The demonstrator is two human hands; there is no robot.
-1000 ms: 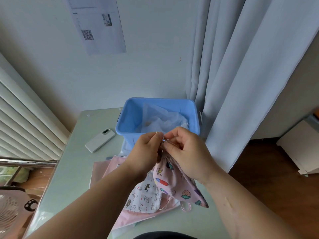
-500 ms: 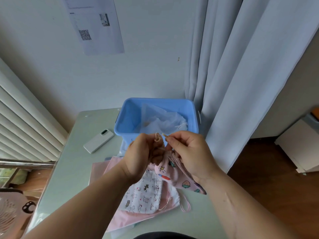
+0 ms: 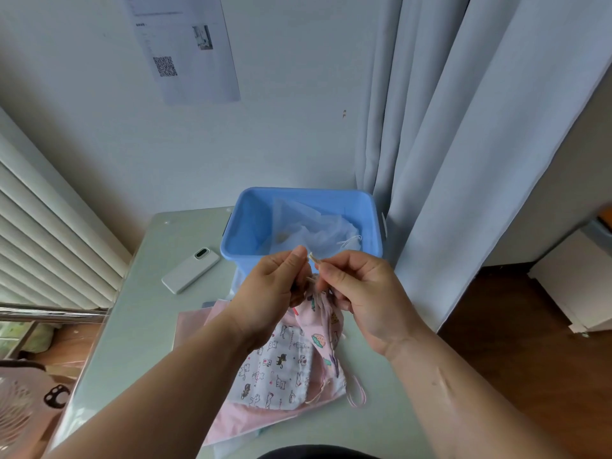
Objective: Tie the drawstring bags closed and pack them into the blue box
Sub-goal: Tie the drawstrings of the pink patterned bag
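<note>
Item: pink bag (image 3: pixel 326 326), w/ ur left hand (image 3: pixel 271 289) & right hand (image 3: pixel 361 289) pinching its drawstring (image 3: pixel 312 257); blue box (image 3: pixel 251 223) rim just beyond, table (image 3: pixel 139 313) bare at left.

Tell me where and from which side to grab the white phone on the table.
Pinch the phone across its long edges, coming down from above. It lies flat, camera side up, on the table left of the blue box, its edges free, so a sideways approach has nothing to catch.

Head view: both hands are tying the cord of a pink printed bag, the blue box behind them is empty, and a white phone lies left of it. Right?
Not quite: the head view shows the blue box already holds white sheer bags. The rest stands.
</note>
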